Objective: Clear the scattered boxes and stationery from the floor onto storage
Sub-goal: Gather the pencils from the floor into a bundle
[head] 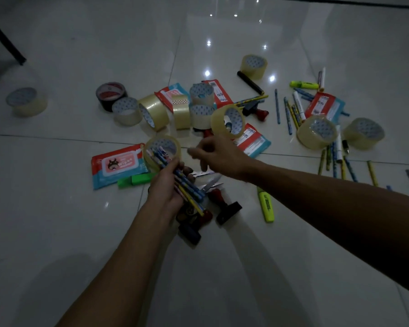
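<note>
— What have your hands got, nearest you?

— Your left hand (167, 185) is closed round a bundle of patterned pencils (187, 185), their tips poking into a clear tape roll (162, 149) that stands on edge just beyond your fingers. Your right hand (219, 154) hangs above the floor with fingers loosely curled and nothing in it — blurred, so the finer pose is unclear.

— And on the tiled floor (80, 232) around them?

— Under the bundle lie scissors (210, 182) and dark stamps (227, 208); a yellow highlighter (266, 206) lies to the right, a green one (135, 180) to the left against a wet-wipes pack (116, 165).

— Farther out?

— A cluster of clear tape rolls (180, 109) with more wipes packs between them, a black tape roll (110, 94) at its left end, loose pencils (293, 112) scattered right, and one lone tape roll (26, 101) well apart at far left.
</note>
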A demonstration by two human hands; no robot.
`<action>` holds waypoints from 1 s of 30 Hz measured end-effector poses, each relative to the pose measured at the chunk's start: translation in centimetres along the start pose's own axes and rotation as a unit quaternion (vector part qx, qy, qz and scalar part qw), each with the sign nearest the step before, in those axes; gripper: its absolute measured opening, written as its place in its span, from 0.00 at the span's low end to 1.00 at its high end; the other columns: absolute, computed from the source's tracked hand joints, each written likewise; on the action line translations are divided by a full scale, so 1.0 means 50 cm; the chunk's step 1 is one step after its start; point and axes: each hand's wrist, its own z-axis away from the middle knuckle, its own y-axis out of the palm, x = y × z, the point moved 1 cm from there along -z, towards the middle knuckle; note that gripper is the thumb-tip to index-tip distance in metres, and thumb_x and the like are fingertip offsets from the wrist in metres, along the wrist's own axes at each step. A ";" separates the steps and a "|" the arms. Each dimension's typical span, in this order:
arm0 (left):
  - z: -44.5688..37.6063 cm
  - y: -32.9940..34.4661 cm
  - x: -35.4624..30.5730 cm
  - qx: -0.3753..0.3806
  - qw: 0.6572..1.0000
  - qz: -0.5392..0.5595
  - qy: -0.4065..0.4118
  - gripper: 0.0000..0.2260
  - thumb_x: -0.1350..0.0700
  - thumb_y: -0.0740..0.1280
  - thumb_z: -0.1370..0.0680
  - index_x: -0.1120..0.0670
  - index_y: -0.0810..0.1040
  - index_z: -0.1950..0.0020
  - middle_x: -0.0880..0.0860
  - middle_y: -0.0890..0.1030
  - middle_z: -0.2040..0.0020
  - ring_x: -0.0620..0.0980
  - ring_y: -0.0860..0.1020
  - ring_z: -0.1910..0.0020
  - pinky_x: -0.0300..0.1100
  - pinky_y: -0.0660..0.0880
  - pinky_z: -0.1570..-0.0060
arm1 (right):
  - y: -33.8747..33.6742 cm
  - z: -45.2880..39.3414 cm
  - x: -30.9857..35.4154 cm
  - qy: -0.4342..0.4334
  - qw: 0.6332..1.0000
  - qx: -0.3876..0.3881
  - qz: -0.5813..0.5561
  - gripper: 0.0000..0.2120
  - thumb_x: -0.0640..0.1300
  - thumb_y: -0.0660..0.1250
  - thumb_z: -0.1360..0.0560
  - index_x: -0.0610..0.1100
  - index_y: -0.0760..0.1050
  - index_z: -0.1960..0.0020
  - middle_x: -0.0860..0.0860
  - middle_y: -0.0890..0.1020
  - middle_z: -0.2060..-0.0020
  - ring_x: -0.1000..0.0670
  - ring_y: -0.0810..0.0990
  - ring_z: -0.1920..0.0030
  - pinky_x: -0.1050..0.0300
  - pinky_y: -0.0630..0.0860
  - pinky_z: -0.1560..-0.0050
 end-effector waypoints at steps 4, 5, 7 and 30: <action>-0.003 -0.003 -0.014 0.003 1.000 -0.006 -0.009 0.13 0.53 0.65 0.18 0.55 0.73 0.61 0.51 0.75 0.72 0.46 0.74 0.72 0.37 0.76 0.70 | -0.039 -0.071 -0.058 0.053 0.966 -0.204 0.150 0.09 0.47 0.68 0.22 0.43 0.77 0.45 0.48 0.78 0.49 0.52 0.77 0.51 0.53 0.77 0.48; -0.006 -0.005 -0.019 0.002 1.000 -0.014 -0.007 0.13 0.53 0.66 0.18 0.56 0.73 0.61 0.51 0.75 0.71 0.46 0.75 0.72 0.38 0.76 0.69 | -0.051 -0.089 -0.073 0.076 0.950 -0.236 0.193 0.13 0.48 0.69 0.23 0.43 0.74 0.41 0.46 0.76 0.44 0.48 0.75 0.45 0.51 0.75 0.44; -0.013 -0.009 -0.031 0.007 0.999 -0.038 0.002 0.13 0.53 0.65 0.18 0.56 0.74 0.61 0.51 0.75 0.70 0.46 0.76 0.73 0.39 0.76 0.68 | -0.070 -0.122 -0.098 0.138 0.938 -0.237 0.211 0.26 0.50 0.70 0.25 0.43 0.66 0.31 0.42 0.72 0.36 0.41 0.71 0.36 0.44 0.72 0.38; -0.030 -0.023 -0.086 -0.003 0.997 -0.062 0.040 0.12 0.54 0.65 0.17 0.57 0.76 0.60 0.51 0.76 0.68 0.46 0.76 0.71 0.40 0.76 0.64 | 0.100 -0.153 -0.029 0.100 0.992 -0.022 0.081 0.33 0.47 0.66 0.20 0.41 0.53 0.22 0.42 0.81 0.51 0.46 0.79 0.60 0.48 0.78 0.61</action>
